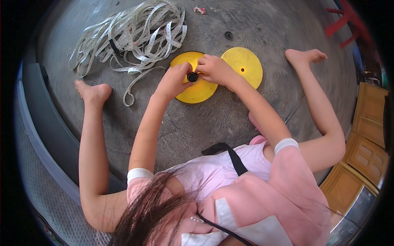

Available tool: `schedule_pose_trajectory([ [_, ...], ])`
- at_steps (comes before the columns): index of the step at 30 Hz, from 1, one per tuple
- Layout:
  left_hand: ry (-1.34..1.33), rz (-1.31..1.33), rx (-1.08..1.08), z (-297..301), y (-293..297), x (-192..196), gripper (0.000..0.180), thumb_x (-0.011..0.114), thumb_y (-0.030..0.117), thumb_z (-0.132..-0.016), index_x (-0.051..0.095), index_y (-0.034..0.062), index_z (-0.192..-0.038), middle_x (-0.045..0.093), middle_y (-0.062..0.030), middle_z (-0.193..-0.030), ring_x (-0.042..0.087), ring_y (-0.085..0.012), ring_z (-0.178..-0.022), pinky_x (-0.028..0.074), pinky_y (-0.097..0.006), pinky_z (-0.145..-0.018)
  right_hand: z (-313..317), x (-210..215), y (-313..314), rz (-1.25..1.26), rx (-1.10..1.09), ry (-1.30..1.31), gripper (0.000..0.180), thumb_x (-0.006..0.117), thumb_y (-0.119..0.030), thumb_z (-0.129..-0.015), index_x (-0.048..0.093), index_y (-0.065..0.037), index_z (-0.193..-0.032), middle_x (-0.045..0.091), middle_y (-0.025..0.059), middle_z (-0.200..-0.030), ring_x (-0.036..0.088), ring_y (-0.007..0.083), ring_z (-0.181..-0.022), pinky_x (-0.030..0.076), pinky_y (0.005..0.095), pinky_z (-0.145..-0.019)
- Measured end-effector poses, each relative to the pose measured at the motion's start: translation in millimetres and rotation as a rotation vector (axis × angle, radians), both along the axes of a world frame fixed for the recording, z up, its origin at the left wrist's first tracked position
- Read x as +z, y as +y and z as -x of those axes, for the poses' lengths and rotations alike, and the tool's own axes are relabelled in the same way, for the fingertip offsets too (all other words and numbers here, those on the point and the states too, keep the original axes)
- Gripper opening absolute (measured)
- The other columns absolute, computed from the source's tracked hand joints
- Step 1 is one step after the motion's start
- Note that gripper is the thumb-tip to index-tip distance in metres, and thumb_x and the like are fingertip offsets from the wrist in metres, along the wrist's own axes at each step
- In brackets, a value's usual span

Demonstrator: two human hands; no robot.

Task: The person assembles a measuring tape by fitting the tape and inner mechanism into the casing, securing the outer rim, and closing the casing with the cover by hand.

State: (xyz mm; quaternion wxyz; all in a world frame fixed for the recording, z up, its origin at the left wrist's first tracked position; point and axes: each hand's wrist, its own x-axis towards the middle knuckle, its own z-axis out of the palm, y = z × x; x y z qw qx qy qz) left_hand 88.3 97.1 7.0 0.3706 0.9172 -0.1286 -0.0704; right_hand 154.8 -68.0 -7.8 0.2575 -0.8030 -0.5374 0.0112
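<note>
A yellow disc (195, 96) lies on the grey floor between my legs, with a short black cylindrical hub (192, 77) at its middle. My left hand (176, 80) is closed at the hub's left side, thumb and fingers against it. From the right, my right hand (216, 70) pinches at the hub's upper right edge; its fingertips are partly hidden. A second yellow disc (250, 65) with a small centre hole lies flat beside the first, partly behind my right hand. Up and to the left, a long white measuring tape (135, 37) is heaped in loose tangled loops.
One tape end curls (129, 98) near my left foot. A small black ring (228, 35) and a red-and-white scrap (200, 10) lie farther off. My bare legs flank the discs. Grey padded furniture (53, 164) stands left, wooden cabinets (365, 151) right, and a red stool (349, 20) far right.
</note>
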Motion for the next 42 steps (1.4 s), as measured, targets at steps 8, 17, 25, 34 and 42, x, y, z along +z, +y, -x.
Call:
schedule_pose_trajectory([
  [8,0.029,0.162,0.091,14,3,-2,0.031,0.062,0.005,-0.06,0.049,0.0037,-0.088,0.055,-0.0102,-0.084,0.052,-0.0267,-0.082,0.041,-0.031,-0.07,-22,15,11,0.158,0.224,-0.031,0.011,0.061,-0.013,-0.058,0.052,-0.008,-0.064,0.049,0.0015,-0.069,0.048,0.0196,-0.07,0.041,0.0319,-0.059],
  [17,-0.009,0.101,0.133,19,-7,3,0.029,0.062,0.007,-0.061,0.048,0.0036,-0.087,0.052,-0.0102,-0.083,0.051,-0.0258,-0.08,0.04,-0.031,-0.069,-24,28,14,0.368,0.237,0.112,0.013,0.061,-0.015,-0.06,0.057,-0.009,-0.071,0.051,0.0029,-0.072,0.049,0.0206,-0.074,0.041,0.0322,-0.063],
  [25,-0.021,0.12,0.144,21,-9,6,0.028,0.061,0.006,-0.062,0.048,0.0032,-0.087,0.052,-0.0106,-0.084,0.051,-0.027,-0.081,0.04,-0.031,-0.069,-11,32,-66,0.197,-0.486,0.051,0.053,0.064,-0.036,-0.055,0.051,-0.012,-0.101,0.042,0.0088,-0.109,0.036,0.0268,-0.104,0.034,0.0423,-0.082],
  [34,-0.226,0.243,0.659,18,14,9,0.015,0.059,0.008,-0.066,0.053,0.0008,-0.078,0.056,-0.0097,-0.073,0.056,-0.0216,-0.07,0.043,-0.028,-0.062,39,21,-103,0.53,-0.713,0.15,0.087,0.071,-0.049,-0.04,0.039,-0.01,-0.111,0.017,0.0149,-0.126,0.015,0.0362,-0.115,0.026,0.0564,-0.083],
  [42,-0.273,0.344,1.061,37,-11,5,0.014,0.059,0.012,-0.067,0.055,0.0021,-0.076,0.056,-0.0092,-0.071,0.055,-0.0198,-0.067,0.043,-0.029,-0.063,44,29,-99,0.567,-0.712,0.149,0.083,0.072,-0.045,-0.041,0.04,-0.011,-0.111,0.016,0.0145,-0.127,0.013,0.0377,-0.116,0.029,0.0554,-0.082],
])
